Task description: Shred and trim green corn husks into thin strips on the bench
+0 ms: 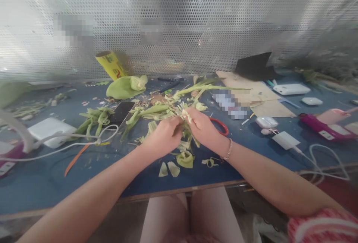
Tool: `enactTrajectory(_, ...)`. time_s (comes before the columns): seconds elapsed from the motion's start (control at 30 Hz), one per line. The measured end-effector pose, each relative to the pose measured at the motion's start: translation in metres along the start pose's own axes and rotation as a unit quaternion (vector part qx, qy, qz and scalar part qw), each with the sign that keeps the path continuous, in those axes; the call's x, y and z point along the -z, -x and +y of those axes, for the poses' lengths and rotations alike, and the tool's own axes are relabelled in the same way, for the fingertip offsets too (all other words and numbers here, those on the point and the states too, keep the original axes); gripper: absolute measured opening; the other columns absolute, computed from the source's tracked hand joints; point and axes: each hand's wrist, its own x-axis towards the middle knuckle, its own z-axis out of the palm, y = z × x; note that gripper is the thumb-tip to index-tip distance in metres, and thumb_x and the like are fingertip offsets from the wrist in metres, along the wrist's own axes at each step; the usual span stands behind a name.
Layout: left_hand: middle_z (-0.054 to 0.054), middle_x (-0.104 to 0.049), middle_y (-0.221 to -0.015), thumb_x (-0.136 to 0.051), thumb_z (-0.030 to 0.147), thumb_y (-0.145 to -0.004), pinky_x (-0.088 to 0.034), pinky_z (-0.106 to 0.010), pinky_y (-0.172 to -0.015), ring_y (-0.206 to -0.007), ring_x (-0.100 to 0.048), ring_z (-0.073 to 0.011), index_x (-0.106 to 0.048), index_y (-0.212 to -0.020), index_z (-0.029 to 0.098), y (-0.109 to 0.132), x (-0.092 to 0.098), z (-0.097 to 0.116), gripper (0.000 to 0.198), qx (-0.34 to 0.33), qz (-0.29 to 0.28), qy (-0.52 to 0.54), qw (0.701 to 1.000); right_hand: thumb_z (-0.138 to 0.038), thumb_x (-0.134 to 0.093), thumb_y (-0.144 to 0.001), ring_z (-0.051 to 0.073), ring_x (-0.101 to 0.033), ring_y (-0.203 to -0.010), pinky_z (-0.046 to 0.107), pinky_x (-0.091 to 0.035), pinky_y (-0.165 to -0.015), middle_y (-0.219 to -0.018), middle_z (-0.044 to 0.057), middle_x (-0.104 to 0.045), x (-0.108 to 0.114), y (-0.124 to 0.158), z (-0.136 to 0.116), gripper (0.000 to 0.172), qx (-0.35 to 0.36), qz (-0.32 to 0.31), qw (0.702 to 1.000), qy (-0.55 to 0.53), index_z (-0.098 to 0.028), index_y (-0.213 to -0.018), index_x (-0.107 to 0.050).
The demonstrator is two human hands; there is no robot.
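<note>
Over the middle of the blue table [97,183], my two hands meet at a small bunch of pale green plant strips [185,114]. My left hand [167,135] is closed, fingers curled around the lower part of the bunch. From the other side my right hand [201,128] pinches its pale, frilly top. Exactly what lies between the fingertips is partly hidden. Around and under both hands spread loose green leaves and stems [153,111]. Cut leaf pieces [184,159] lie just in front of them. Red-handled scissors [220,125], partly covered, rest beside my right wrist.
A broad green leaf [120,88] and a yellow tube [112,65] are by the perforated metal screen [179,8]. A dark phone [121,113] lies left. White cables [69,136], a purple power strip [326,127], chargers [285,139] and brown card [275,108] occupy the sides.
</note>
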Motion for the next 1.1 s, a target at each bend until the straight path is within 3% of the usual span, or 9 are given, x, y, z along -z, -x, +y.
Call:
enactTrajectory(0.17, 0.001, -0.046, -0.059, -0.04, 0.009, -0.073, -0.032, -0.024, -0.053, -0.054, -0.041, -0.0106, -0.041, -0.063, 0.019, -0.001, 0.003, 0.002, 0.014, 0.009, 0.004, 0.025, 1.0, -0.021, -0.034, -0.088, 0.017, -0.053, -0.072, 0.029, -0.041, -0.069, -0.081, 0.003, -0.057, -0.002, 0.001, -0.002, 0.018, 0.005, 0.002, 1.0, -0.002, -0.022, -0.094, -0.051)
enactTrajectory(0.4, 0.003, -0.045, -0.053, -0.043, 0.024, -0.08, -0.028, -0.023, -0.047, -0.044, -0.035, -0.0078, -0.056, -0.073, 0.017, -0.003, 0.005, -0.005, 0.016, 0.034, -0.014, 0.05, 0.998, -0.04, -0.036, -0.091, 0.013, -0.038, -0.054, 0.028, -0.035, -0.059, -0.06, -0.003, -0.043, 0.001, -0.002, -0.002, 0.024, -0.082, 0.074, 0.994, -0.025, -0.024, -0.076, -0.045)
enactTrajectory(0.6, -0.004, -0.066, -0.077, -0.047, 0.032, -0.081, -0.033, -0.023, -0.046, -0.046, -0.041, -0.0083, -0.067, -0.089, 0.019, -0.004, 0.002, -0.011, 0.025, 0.051, 0.005, 0.08, 0.995, -0.04, -0.035, -0.09, 0.013, -0.039, -0.057, 0.029, -0.035, -0.059, -0.061, -0.003, -0.043, 0.007, -0.003, -0.005, 0.024, -0.088, 0.087, 0.991, -0.039, -0.024, -0.073, -0.041)
enactTrajectory(0.7, -0.006, -0.069, -0.087, -0.05, 0.035, -0.08, -0.037, -0.023, -0.049, -0.053, -0.05, -0.0109, -0.068, -0.09, 0.019, -0.004, 0.004, -0.009, 0.027, 0.066, 0.015, 0.097, 0.993, -0.042, -0.037, -0.089, 0.015, -0.043, -0.061, 0.03, -0.038, -0.062, -0.063, -0.001, -0.046, 0.008, -0.003, -0.006, 0.024, -0.091, 0.093, 0.99, -0.045, -0.023, -0.074, -0.044)
enactTrajectory(0.83, -0.006, -0.069, -0.082, -0.051, 0.037, -0.08, -0.042, -0.024, -0.055, -0.065, -0.058, -0.0153, -0.069, -0.085, 0.018, -0.005, 0.007, -0.006, 0.027, 0.072, 0.012, 0.115, 0.991, -0.042, -0.041, -0.087, 0.016, -0.05, -0.068, 0.03, -0.04, -0.066, -0.068, 0.0, -0.052, 0.009, -0.004, -0.008, 0.022, -0.12, 0.111, 0.984, -0.074, -0.022, -0.083, -0.05)
enactTrajectory(0.93, -0.006, -0.068, -0.079, -0.049, 0.035, -0.082, -0.043, -0.025, -0.059, -0.066, -0.058, -0.0157, -0.068, -0.083, 0.018, -0.007, 0.008, -0.008, 0.026, 0.053, 0.009, 0.093, 0.994, -0.042, -0.039, -0.088, 0.015, -0.049, -0.062, 0.028, -0.038, -0.061, -0.064, -0.001, -0.051, 0.009, -0.005, -0.006, 0.023, -0.126, 0.103, 0.983, -0.084, -0.022, -0.085, -0.05)
enactTrajectory(1.1, -0.006, -0.066, -0.078, -0.044, 0.022, -0.084, -0.044, -0.029, -0.067, -0.072, -0.059, -0.0175, -0.065, -0.081, 0.018, -0.008, 0.005, -0.013, 0.021, -0.045, 0.018, -0.037, 0.998, -0.039, -0.039, -0.089, 0.012, -0.04, -0.051, 0.027, -0.034, -0.054, -0.054, -0.005, -0.042, 0.007, -0.004, 0.001, 0.025, -0.087, 0.058, 0.993, -0.045, -0.023, -0.071, -0.042)
